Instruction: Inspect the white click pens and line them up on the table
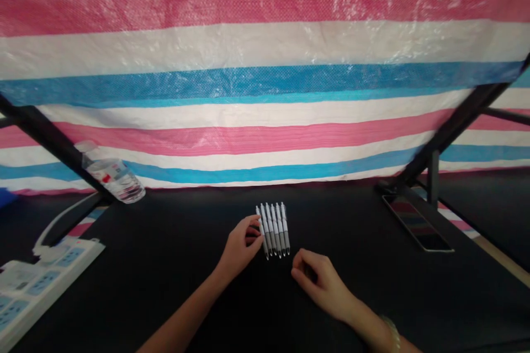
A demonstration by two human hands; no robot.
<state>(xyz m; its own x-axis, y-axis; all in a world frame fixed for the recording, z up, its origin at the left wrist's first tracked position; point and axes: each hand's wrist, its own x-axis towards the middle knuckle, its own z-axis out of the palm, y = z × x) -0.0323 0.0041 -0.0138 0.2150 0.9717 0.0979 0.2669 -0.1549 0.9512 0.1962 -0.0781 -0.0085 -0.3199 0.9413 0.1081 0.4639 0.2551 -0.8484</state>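
Note:
Several white-and-grey pens [274, 230] lie side by side in a close row on the black tabletop, tips toward me. At the row's left side is my left hand [243, 240], its thumb and forefinger apart and touching the leftmost pen [262, 234]. My right hand [317, 278] rests on the table just right of and below the row, apart from the pens. Its fingers are curled in toward the thumb, and I see nothing in them.
A phone [416, 223] lies at the right by a black frame bar [451, 121]. To the left are a clear plastic bottle [118, 179], lying tilted by another bar, and a white power strip [53, 281] with a plugged-in cable. Striped sheeting [265, 83] hangs behind the table.

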